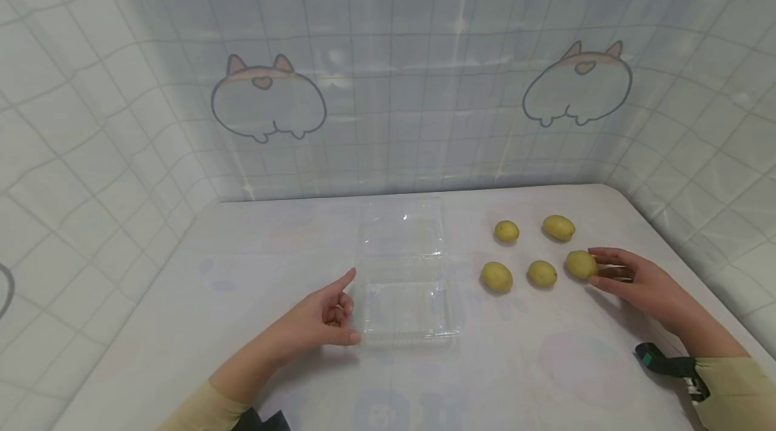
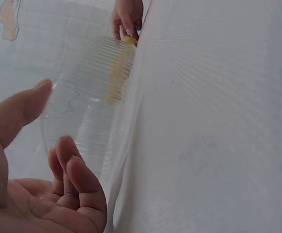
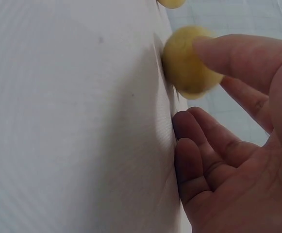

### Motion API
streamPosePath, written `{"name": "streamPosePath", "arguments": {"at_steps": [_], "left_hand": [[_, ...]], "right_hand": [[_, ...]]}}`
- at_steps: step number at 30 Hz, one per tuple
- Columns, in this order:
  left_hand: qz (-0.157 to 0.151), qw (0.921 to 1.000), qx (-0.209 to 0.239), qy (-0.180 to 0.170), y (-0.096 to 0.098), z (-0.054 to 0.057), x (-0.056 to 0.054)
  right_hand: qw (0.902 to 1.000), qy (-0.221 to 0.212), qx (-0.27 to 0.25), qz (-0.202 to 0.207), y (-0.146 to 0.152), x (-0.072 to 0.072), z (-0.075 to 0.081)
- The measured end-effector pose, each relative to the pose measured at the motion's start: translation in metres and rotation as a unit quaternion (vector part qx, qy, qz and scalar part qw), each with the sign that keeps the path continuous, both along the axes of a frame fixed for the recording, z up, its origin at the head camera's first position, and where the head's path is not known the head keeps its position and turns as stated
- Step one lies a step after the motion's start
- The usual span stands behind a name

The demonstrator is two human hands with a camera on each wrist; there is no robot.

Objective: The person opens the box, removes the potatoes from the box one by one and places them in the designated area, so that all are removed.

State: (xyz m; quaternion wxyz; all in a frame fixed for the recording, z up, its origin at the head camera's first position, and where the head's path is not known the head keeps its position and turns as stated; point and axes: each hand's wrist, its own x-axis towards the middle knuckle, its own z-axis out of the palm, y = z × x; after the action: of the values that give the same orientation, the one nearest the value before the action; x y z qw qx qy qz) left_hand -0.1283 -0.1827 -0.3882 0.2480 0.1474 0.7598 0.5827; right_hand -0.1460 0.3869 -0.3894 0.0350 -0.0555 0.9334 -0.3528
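Note:
A clear plastic clamshell box (image 1: 405, 306) lies with its lid folded back on the table, and its ribbed side faces the left wrist camera. My left hand (image 1: 321, 316) is at the box's left edge, thumb and index finger extended, the other fingers loosely bent; it grips nothing. On the right, my right hand (image 1: 642, 283) has its thumb and index finger on either side of a yellow lemon (image 1: 580, 264), pinching it. In the right wrist view the thumb lies across that lemon (image 3: 187, 63), low by the table surface, while the lower fingers stay off it.
Several other lemons lie between the box and my right hand, among them a near-left lemon (image 1: 496, 277), a middle lemon (image 1: 542, 274) and a far lemon (image 1: 558, 227). A tile-patterned curtain (image 1: 388, 81) surrounds the white table (image 1: 242, 269) at the back and sides.

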Motion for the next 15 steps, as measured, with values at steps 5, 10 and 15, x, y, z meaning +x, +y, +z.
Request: {"name": "streamPosePath", "arguments": {"at_steps": [5,10,15], "left_hand": [[0.005,0.9999,0.006,-0.013,-0.0011,0.0008,-0.001],[0.007,0.9997,0.015,-0.02,-0.0006,0.0031,-0.002],[0.01,0.9996,0.015,-0.023,0.0001,0.0063,-0.0025]], "right_hand": [[1.0,-0.001,0.008,-0.003,-0.0006,0.0001,0.0],[1.0,-0.003,0.008,-0.003,-0.0009,-0.0002,-0.0004],[1.0,0.0,0.005,-0.004,-0.0008,-0.0004,0.0011]]}}
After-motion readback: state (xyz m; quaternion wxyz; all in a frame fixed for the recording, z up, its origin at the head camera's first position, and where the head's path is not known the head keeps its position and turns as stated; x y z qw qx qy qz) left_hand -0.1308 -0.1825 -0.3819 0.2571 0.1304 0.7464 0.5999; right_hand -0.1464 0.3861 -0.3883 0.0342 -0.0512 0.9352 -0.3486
